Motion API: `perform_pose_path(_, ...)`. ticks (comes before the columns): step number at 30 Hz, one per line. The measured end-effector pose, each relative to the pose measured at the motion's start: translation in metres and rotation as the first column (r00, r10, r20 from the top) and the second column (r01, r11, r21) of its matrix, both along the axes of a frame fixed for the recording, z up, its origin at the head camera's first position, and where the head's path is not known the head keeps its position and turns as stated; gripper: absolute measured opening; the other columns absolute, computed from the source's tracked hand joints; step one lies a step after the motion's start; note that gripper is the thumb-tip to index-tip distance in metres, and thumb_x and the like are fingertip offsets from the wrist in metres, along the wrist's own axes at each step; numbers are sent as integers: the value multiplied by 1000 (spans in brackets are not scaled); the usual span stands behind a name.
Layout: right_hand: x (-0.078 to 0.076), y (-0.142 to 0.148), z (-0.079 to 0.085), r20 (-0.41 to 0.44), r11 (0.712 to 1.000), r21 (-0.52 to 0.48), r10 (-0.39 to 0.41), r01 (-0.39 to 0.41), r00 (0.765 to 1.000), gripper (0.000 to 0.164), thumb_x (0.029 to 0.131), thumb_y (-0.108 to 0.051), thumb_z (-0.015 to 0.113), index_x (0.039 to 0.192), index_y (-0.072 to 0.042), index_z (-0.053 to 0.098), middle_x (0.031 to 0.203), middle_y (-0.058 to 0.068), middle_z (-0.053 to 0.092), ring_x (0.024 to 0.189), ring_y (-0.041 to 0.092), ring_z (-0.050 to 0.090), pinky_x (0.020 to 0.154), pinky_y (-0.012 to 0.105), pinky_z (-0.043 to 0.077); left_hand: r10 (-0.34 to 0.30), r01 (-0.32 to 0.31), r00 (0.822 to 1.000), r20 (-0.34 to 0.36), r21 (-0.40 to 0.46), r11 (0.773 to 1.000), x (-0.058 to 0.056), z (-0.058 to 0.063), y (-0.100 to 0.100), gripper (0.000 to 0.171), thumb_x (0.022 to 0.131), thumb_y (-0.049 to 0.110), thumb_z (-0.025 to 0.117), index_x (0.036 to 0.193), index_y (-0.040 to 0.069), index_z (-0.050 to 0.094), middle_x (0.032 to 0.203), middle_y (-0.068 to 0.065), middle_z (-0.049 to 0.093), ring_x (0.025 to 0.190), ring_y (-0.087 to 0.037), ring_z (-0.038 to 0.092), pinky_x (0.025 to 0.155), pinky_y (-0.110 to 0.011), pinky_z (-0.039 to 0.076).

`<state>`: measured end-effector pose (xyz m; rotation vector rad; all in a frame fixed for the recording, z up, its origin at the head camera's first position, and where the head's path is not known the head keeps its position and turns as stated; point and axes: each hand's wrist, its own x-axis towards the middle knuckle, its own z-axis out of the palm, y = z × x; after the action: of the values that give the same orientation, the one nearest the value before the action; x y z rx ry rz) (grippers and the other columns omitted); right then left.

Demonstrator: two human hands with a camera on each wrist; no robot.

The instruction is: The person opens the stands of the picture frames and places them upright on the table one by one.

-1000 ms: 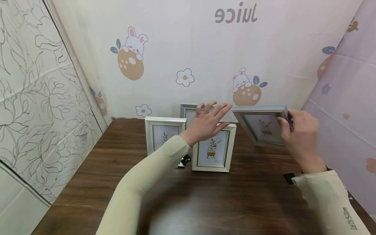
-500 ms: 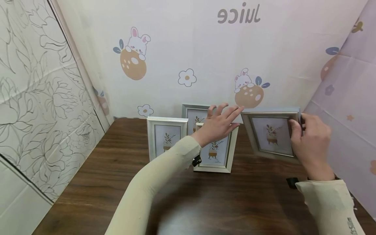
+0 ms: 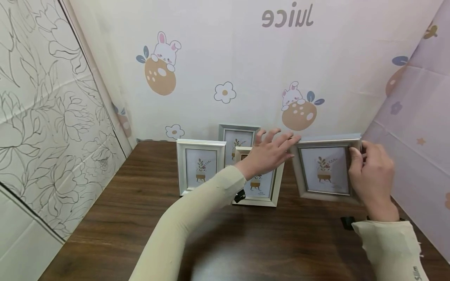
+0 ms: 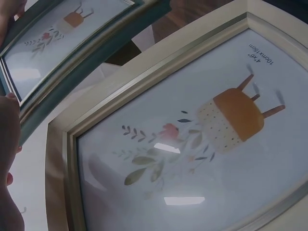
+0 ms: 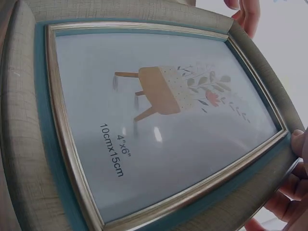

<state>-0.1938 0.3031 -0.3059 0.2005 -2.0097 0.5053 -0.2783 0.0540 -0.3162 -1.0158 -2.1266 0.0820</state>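
Note:
A silvery-brown picture frame (image 3: pixel 325 170) stands tilted at the right, its potted-plant print facing me. My right hand (image 3: pixel 374 175) grips its right edge, thumb on the front and fingers behind, as the right wrist view also shows. Spread fingers of my left hand (image 3: pixel 268 154) reach to that frame's upper left corner. Below and behind the left hand is a cream picture frame (image 3: pixel 275 191), partly covered by the hand and sleeve. It fills much of the left wrist view, where the print (image 4: pixel 231 120) appears sideways.
A white-silver picture frame (image 3: pixel 180 168) stands at the left on the dark wooden table (image 3: pixel 140 187). Farther back is a grey frame (image 3: pixel 239 127), partly hidden by the others. A patterned cloth wall (image 3: pixel 197 109) rises behind the table.
The right hand's frame has shifted right and come lower, turning its front more toward me. My left hand has moved right and slightly down to its corner. The other frames stand as before.

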Motion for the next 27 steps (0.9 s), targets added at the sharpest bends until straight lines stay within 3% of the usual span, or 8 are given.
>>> perform_pose_path(13, -1, -1, -6, 19, 999, -51, -6, 7, 1000, 30, 98, -9, 57, 109, 19, 59, 90, 34, 54, 81, 51, 51, 69, 64, 33, -27, 27, 999, -24, 10, 1000, 2, -1, -1, 47, 105, 45, 41, 149, 29, 43, 145, 11, 45, 132, -21, 27, 103, -51, 17)
perform_pose_path(20, 0, -2, -17, 158, 994, -104, -1, 18, 987, 29, 101, -6, 51, 113, 20, 57, 96, 36, 54, 88, 53, 51, 75, 62, 35, -17, 18, 996, -83, 10, 1000, 8, -5, -1, 41, 103, 41, 43, 141, 31, 51, 143, 8, 49, 133, -22, 28, 104, -52, 17)
perform_pose_path(27, -4, 4, -32, 280, 991, -136, 23, 16, 960, 28, 104, -6, 46, 114, 19, 54, 105, 38, 54, 99, 56, 50, 84, 65, 34, -40, 42, 995, -86, 15, 999, 18, -6, 0, 40, 99, 36, 44, 136, 31, 56, 143, 6, 48, 133, -22, 29, 105, -51, 18)
